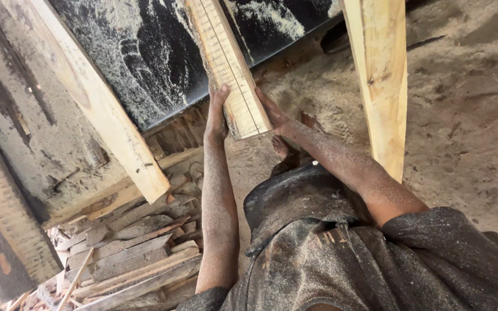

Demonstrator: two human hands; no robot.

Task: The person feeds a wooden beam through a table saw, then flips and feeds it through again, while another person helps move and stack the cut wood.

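Both hands grasp the near end of a pale wooden plank (229,69) in the upper middle of the frame. The left hand (217,118) presses against its left edge, fingers pointing up along the wood, and the right hand (275,115) clasps its right edge, so the plank end sits pinched between the two grips. A thin dark line runs lengthwise down the plank's top face. The plank lies on a black surface (145,63) dusted with sawdust, its far part running up out of the frame and its near end jutting past the surface's edge.

Another plank (102,109) slants across the upper left of the frame, and a third plank (380,80) runs down the upper right, just beside the right forearm. Both arms and the dark shirt (341,259) are coated with sawdust. A heap of wood offcuts (134,253) lies in the lower left, and sawdust-covered ground (468,115) fills the right side.
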